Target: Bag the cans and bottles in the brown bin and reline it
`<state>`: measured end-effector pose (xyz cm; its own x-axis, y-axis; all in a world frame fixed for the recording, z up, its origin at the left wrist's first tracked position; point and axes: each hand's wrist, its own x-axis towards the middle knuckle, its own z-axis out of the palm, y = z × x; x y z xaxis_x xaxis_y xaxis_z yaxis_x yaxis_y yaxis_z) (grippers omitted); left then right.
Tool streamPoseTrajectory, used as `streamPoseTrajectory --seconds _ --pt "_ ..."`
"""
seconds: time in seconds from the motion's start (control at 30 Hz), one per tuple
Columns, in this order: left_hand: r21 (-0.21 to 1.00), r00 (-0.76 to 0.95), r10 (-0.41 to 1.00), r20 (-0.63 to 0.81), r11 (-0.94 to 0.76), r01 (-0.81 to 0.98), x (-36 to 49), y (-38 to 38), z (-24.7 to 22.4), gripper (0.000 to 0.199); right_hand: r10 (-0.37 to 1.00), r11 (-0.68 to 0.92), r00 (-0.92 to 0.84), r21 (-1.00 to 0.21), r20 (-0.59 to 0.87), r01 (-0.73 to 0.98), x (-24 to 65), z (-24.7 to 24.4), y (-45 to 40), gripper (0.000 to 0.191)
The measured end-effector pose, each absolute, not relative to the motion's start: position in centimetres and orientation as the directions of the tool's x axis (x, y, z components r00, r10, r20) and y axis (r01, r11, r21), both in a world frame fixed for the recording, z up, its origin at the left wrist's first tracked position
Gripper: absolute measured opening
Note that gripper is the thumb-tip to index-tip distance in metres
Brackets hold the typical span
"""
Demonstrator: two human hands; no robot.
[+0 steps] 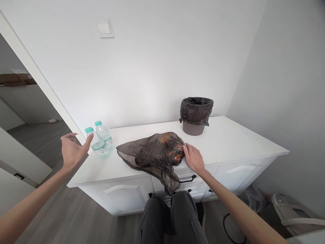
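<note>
A thin black garbage bag (152, 152) lies on the white cabinet top, its loose left end spread out and a fold hanging over the front edge. Orange and reddish wrappers show through its right part. My right hand (195, 158) is at the bag's right end, thumb and fingertips closed against the plastic. My left hand (73, 150) is raised at the left with fingers apart, holding nothing. Just beyond it stand two clear bottles with teal caps, a nearer bottle (100, 148) and a farther bottle (104, 133); the left thumb overlaps the nearer one in view.
A small brown trash bin (193, 128) lined with a black bag stands toward the back right of the cabinet top (236, 142). Drawers with black handles (188, 179) are below. A light switch (106, 28) is on the wall. A doorway opens at the left.
</note>
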<state>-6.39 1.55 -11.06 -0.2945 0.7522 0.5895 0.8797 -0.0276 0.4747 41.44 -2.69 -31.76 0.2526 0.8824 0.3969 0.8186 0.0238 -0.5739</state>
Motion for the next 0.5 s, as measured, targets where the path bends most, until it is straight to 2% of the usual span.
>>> streamPoseTrajectory --seconds 0.07,0.1,0.13,0.2,0.23,0.3,0.4,0.5 --pt "0.451 -0.273 0.737 0.619 -0.048 0.891 -6.0 -0.3 -11.8 0.053 0.882 0.024 0.253 -0.572 0.399 0.820 41.5 -31.9 -2.6 0.069" --pt "0.411 -0.188 0.777 0.600 -0.099 0.906 -5.5 -1.2 -12.4 0.043 0.882 0.022 0.253 -0.571 0.398 0.821 41.5 -31.9 -2.6 0.069" --pt "0.363 -0.047 0.836 0.547 -0.187 0.913 -4.9 -2.1 -13.0 0.036 0.883 0.021 0.251 -0.570 0.395 0.822 41.6 -31.9 -2.6 0.069" --pt "0.318 0.280 0.883 0.377 -0.407 0.856 -2.8 -3.5 -14.6 0.036 0.886 0.015 0.252 -0.566 0.390 0.824 41.6 -31.9 -2.6 0.068" --pt "0.330 0.421 0.857 0.298 -0.506 0.797 -1.5 -3.9 -15.5 0.038 0.886 0.012 0.253 -0.565 0.388 0.825 41.5 -31.9 -2.7 0.068" --pt "0.352 0.589 0.777 0.222 -0.627 0.695 1.7 -3.9 -17.5 0.038 0.886 0.007 0.254 -0.560 0.387 0.828 41.5 -31.9 -2.8 0.068" --pt "0.316 0.683 0.707 0.184 -0.700 0.640 6.4 -2.0 -20.3 0.037 0.887 0.010 0.250 -0.557 0.388 0.830 41.4 -31.8 -2.9 0.068" --pt "0.317 0.686 0.703 0.188 -0.704 0.635 9.8 1.2 -22.3 0.026 0.884 0.016 0.249 -0.559 0.396 0.829 41.3 -31.7 -2.9 0.067"
